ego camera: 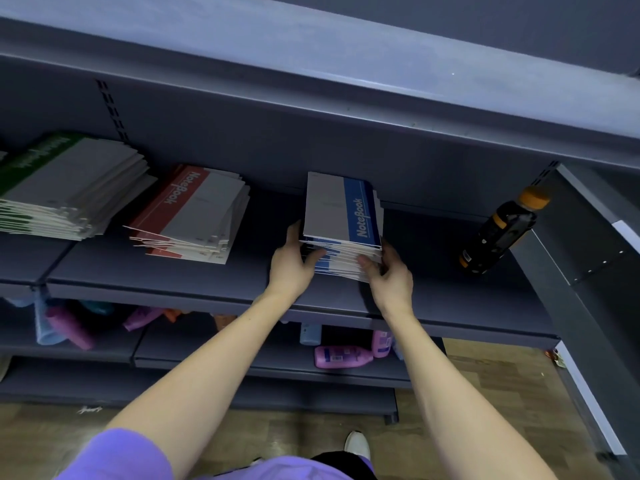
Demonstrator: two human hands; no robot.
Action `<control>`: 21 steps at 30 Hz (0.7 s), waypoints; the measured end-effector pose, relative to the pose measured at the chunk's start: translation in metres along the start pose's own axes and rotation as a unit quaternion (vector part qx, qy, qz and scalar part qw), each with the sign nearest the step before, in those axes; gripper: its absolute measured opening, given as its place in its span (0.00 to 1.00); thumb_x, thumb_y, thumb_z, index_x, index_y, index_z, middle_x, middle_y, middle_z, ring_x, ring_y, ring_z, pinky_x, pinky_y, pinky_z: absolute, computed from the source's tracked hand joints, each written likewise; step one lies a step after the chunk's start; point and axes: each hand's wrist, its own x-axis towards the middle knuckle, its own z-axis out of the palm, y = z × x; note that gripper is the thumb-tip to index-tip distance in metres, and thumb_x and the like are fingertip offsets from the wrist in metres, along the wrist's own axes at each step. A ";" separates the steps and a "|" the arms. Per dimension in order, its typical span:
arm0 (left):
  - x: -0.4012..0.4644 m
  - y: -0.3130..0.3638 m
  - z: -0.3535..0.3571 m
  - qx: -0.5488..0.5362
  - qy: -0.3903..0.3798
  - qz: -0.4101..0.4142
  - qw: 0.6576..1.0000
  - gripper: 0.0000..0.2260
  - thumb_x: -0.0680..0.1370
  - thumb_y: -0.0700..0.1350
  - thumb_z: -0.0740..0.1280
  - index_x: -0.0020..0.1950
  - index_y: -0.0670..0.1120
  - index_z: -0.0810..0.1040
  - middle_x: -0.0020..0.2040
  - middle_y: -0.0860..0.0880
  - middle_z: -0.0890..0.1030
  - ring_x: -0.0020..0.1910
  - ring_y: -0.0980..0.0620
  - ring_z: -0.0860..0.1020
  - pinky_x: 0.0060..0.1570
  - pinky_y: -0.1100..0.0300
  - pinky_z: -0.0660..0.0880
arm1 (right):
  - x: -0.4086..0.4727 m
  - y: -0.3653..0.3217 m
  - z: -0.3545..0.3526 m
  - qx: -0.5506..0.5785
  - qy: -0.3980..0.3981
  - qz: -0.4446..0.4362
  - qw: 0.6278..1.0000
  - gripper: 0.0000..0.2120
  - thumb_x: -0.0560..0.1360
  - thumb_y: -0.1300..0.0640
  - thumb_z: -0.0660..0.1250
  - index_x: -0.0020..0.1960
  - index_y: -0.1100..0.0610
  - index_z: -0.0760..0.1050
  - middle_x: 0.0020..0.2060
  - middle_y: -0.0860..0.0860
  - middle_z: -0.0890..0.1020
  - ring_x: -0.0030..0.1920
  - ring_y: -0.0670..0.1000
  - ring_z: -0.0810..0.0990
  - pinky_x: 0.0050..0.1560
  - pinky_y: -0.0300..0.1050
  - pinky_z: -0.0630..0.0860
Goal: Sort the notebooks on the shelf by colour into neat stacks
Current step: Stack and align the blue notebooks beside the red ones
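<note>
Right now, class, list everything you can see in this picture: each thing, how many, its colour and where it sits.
green notebooks: one stack, green and white, shelf far left
red notebooks: one untidy stack, red and white, left of centre
blue notebooks: one stack, blue and white, shelf centre
bottle: one, black with orange cap, shelf right
shelf: dark grey, holds the stacks
plastic bottles: several, mostly pink, lower shelf
left hand: grips the blue stack's left side
right hand: grips its right front corner
</note>
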 end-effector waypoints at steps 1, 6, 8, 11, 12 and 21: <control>-0.001 0.000 0.000 0.005 -0.009 0.003 1.000 0.34 0.77 0.49 0.73 0.77 0.43 0.61 0.64 0.47 0.80 0.61 0.45 0.79 0.51 0.62 0.73 | 0.000 0.000 -0.002 -0.001 -0.004 0.001 1.000 0.29 0.77 0.46 0.71 0.75 0.51 0.69 0.57 0.43 0.82 0.58 0.44 0.79 0.51 0.29 0.71; -0.006 0.001 -0.001 0.002 -0.064 0.008 0.998 0.47 0.68 0.51 0.81 0.79 0.45 0.57 0.71 0.48 0.74 0.67 0.48 0.74 0.60 0.59 0.73 | -0.005 -0.002 -0.007 0.015 -0.037 0.009 0.999 0.41 0.70 0.46 0.78 0.77 0.49 0.63 0.59 0.42 0.80 0.56 0.42 0.78 0.55 0.34 0.72; -0.004 -0.001 -0.004 -0.019 -0.057 0.003 0.998 0.49 0.66 0.49 0.82 0.80 0.46 0.57 0.74 0.48 0.70 0.71 0.49 0.71 0.64 0.61 0.69 | -0.006 0.000 -0.007 0.025 -0.050 0.002 0.998 0.44 0.68 0.49 0.80 0.78 0.49 0.61 0.59 0.40 0.78 0.57 0.39 0.77 0.55 0.32 0.72; -0.003 -0.003 -0.005 -0.030 -0.051 0.018 0.998 0.50 0.66 0.47 0.82 0.81 0.48 0.57 0.78 0.50 0.64 0.74 0.54 0.64 0.69 0.66 0.62 | -0.005 0.004 -0.005 0.031 -0.046 -0.010 0.998 0.44 0.68 0.52 0.81 0.78 0.51 0.62 0.60 0.40 0.78 0.59 0.38 0.77 0.56 0.28 0.72; -0.003 -0.004 -0.005 -0.032 -0.054 0.021 0.998 0.49 0.67 0.46 0.82 0.81 0.48 0.57 0.78 0.51 0.63 0.74 0.57 0.63 0.67 0.72 0.60 | -0.005 0.005 -0.004 0.028 -0.041 -0.013 0.999 0.44 0.68 0.52 0.80 0.78 0.52 0.62 0.61 0.42 0.79 0.59 0.39 0.77 0.56 0.26 0.71; 0.001 0.001 0.000 -0.023 -0.034 0.020 0.999 0.43 0.70 0.40 0.79 0.80 0.47 0.59 0.76 0.50 0.67 0.73 0.53 0.68 0.69 0.63 0.65 | -0.005 -0.003 0.003 0.022 -0.002 -0.006 1.000 0.42 0.69 0.52 0.80 0.77 0.50 0.63 0.63 0.47 0.80 0.58 0.42 0.77 0.55 0.29 0.70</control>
